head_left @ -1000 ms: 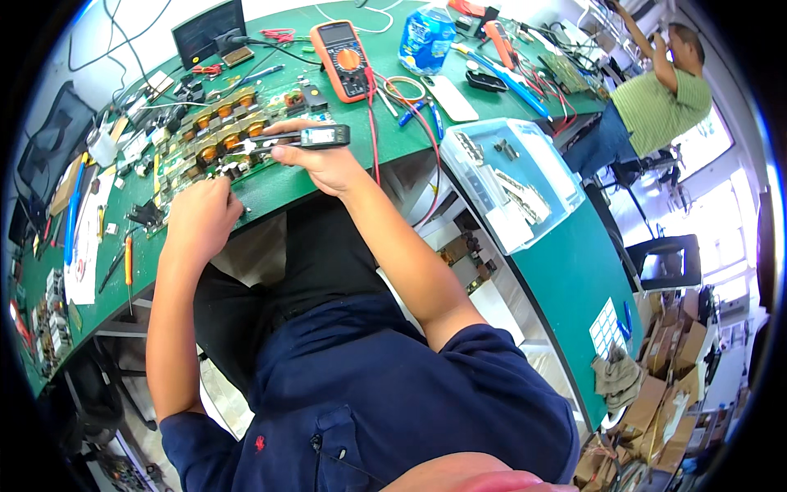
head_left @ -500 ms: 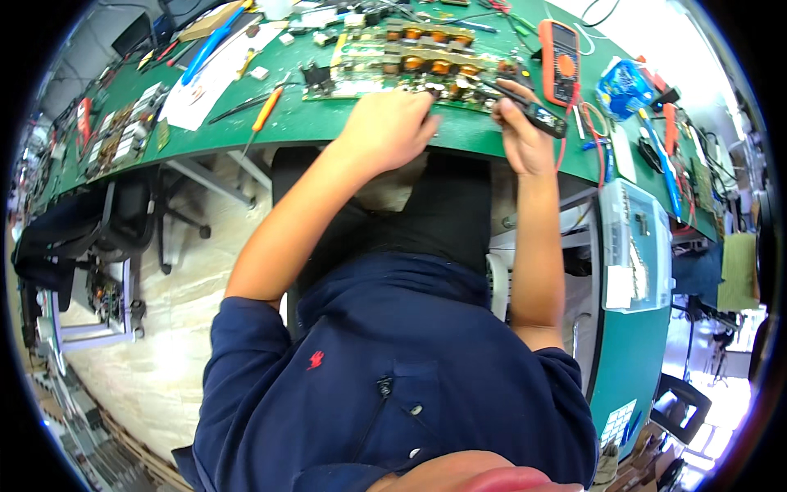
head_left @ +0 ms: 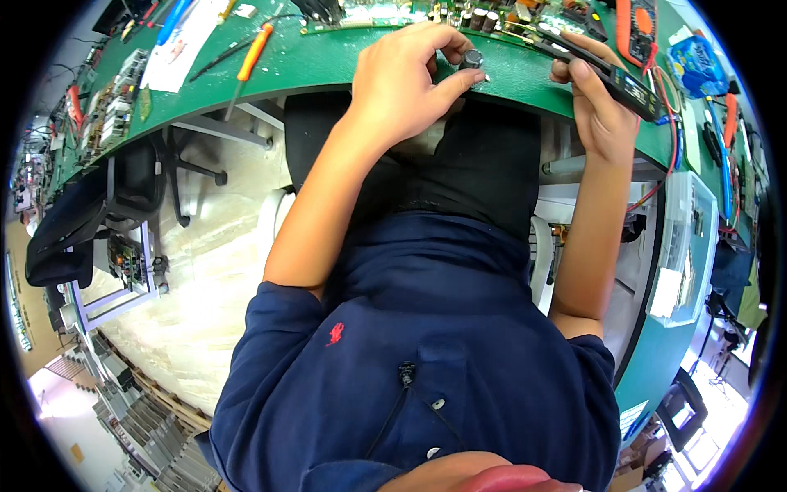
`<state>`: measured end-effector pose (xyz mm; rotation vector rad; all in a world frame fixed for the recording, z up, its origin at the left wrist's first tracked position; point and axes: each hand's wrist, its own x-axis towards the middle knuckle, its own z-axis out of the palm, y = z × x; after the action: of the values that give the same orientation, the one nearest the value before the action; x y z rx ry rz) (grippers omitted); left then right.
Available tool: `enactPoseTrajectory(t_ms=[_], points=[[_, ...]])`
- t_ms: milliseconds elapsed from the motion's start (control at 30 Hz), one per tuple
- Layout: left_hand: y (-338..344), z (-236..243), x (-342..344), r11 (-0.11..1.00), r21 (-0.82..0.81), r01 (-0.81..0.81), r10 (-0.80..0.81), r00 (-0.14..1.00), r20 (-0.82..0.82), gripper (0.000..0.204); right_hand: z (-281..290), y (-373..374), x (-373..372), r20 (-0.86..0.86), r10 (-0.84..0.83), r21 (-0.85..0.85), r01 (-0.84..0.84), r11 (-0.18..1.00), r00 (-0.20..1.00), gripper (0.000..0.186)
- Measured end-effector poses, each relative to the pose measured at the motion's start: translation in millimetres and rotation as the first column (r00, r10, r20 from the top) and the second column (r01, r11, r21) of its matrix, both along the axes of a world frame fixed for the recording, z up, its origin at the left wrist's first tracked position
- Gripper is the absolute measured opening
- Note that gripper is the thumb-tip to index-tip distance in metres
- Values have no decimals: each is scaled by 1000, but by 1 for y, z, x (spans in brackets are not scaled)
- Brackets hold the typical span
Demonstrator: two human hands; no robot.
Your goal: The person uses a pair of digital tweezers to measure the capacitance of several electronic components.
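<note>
At the bench's front edge, my left hand (head_left: 402, 86) has thumb and fingers curled round a small dark cylindrical part (head_left: 470, 59), apparently a capacitor. To its right my right hand (head_left: 597, 107) grips a black tweezer-style meter (head_left: 629, 92) with a small screen, its prongs pointing up-left toward a green circuit board (head_left: 492, 25) packed with components. That board lies along the top of the view, just beyond both hands. Whether the prongs touch it I cannot tell.
The green bench (head_left: 303, 61) carries an orange-handled screwdriver (head_left: 255, 51), white paper (head_left: 176, 57), other boards (head_left: 115, 98), an orange multimeter (head_left: 635, 29) and a blue package (head_left: 697, 64). A clear plastic box (head_left: 684, 246) is at my right; a black chair (head_left: 131, 193) stands left.
My left hand has lifted away from the board's components toward the front edge, now showing the small cylindrical part. My right hand has shifted away from it. The view has swung round.
</note>
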<state>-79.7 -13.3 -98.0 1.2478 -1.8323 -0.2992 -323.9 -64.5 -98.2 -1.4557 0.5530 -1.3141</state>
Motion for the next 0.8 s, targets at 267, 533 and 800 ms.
enactPoseTrajectory(t_ms=[267,533,800], points=[[1,5,8,989,-13,148,-149,983,-109,22,16,-7,-6,-300,212,25,-214,976,930,53],[-6,6,6,985,45,169,-163,980,-113,23,16,6,2,-329,33,22,-27,999,944,44],[-9,-3,8,988,1,154,-154,987,-40,27,14,4,11,-277,75,-8,-80,997,958,49]])
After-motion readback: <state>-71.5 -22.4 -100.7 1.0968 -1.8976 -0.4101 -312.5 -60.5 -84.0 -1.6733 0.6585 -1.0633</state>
